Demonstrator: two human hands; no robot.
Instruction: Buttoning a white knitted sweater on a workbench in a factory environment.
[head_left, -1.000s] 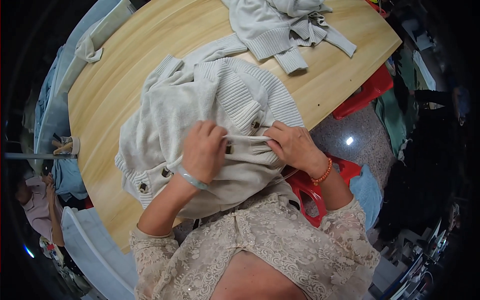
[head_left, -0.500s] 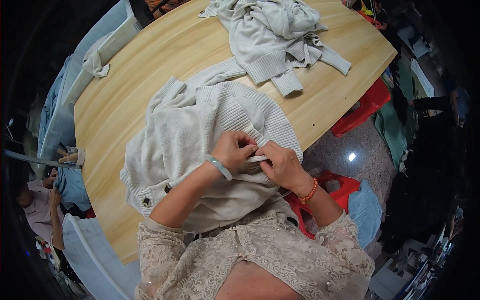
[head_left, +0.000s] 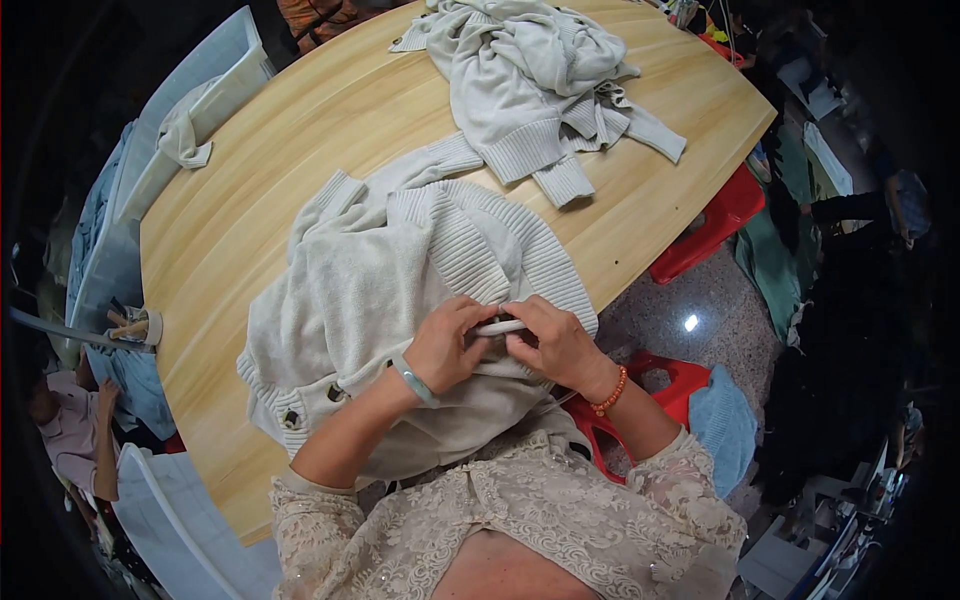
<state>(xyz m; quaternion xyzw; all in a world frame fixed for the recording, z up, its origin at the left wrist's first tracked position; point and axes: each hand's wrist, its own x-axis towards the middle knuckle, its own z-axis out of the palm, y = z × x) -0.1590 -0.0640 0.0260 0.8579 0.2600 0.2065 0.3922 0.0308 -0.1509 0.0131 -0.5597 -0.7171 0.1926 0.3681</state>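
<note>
A pale grey knitted cardigan (head_left: 360, 260) with ribbed bands and dark buttons lies on the near side of the table and hangs over its edge toward my lap. My left hand (head_left: 446, 342), with a pale bangle on the wrist, pinches a folded strip of the ribbed band. Close beside it, my right hand (head_left: 553, 345), wearing an orange bead bracelet, pinches the same band from the right. A short rolled stretch of the knit shows between the fingertips. Whether anything small is held there is hidden by the fingers.
More grey knitwear (head_left: 535, 80) is heaped at the far side of the wooden table (head_left: 290, 130). White plastic bins (head_left: 235, 90) stand along the left, beside a small cup of tools (head_left: 140, 328). Red stools (head_left: 715, 225) stand at the right, one with blue knitwear (head_left: 722, 425). A person (head_left: 75, 425) sits at left.
Both hands have shifted slightly down and to the left, still pinching the band. More of its folded edge shows between my fingers. The whole view has moved a little.
</note>
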